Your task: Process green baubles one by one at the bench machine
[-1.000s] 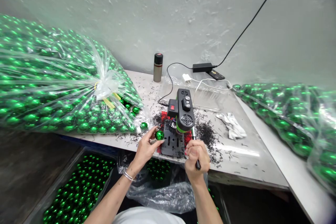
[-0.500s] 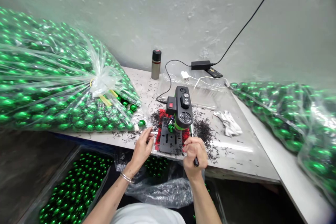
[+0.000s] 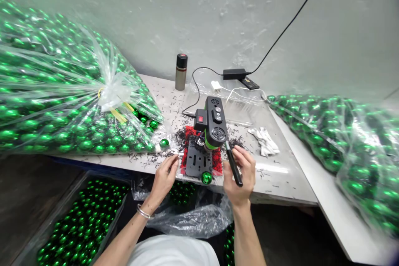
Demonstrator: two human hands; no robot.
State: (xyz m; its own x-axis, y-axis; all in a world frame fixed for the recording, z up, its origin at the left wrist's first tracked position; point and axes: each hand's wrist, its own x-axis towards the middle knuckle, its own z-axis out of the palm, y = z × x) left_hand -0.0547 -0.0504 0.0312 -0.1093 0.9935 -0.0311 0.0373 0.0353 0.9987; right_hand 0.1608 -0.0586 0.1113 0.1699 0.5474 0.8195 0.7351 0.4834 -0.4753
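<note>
1. Gray wall (image 3: 156, 20) behind our worktop (image 3: 293, 183).
2. Our left hand (image 3: 162, 178) has bent, slightly open fingers.
3. Our right hand (image 3: 245, 181) is loosely open around the handle (image 3: 234, 166).
4. One green ball (image 3: 206, 178) sits by the plate's front edge.

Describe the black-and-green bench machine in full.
The black-and-green bench machine stands upright on a red mat. Two round vent grilles and silvery buttons top its plastic-looking housing; a black side box carries a red switch and black cable. Green shows beneath. Its dark, metal-looking base plate is slotted. The slanting black lever handle lies between the thumb and loosely open fingers of the person's bare right hand.
</note>
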